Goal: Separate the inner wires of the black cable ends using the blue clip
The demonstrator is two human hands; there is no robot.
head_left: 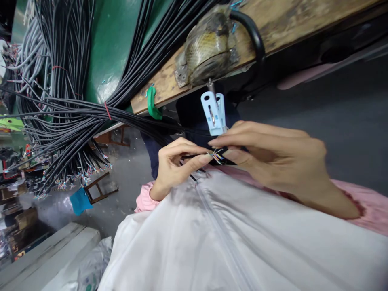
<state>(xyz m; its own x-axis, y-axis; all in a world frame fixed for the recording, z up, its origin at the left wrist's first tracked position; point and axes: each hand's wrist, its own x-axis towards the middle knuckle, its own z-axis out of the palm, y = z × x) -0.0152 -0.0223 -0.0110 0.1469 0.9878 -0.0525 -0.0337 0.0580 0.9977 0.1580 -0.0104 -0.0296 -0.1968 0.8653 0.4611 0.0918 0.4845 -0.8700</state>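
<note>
Between the thumb and fingertips of my left hand is the end of a black cable, pinched shut. Thin coloured wires fan out from that end. My right hand comes in from the other side, its thumb and forefinger apart around the wire tips; no wire is clearly gripped in it. Just above the right fingertips, a light blue clothes peg sits on a metal pin. The pin sticks out of a tape-wrapped device mounted on the wooden table edge. More black cable ends show below my left hand.
A large bundle of black cables, tied with a red band, hangs over the green tabletop's edge. Grey cables lie at the far left. A green clamp grips the wooden edge. Below stands a stool with blue material.
</note>
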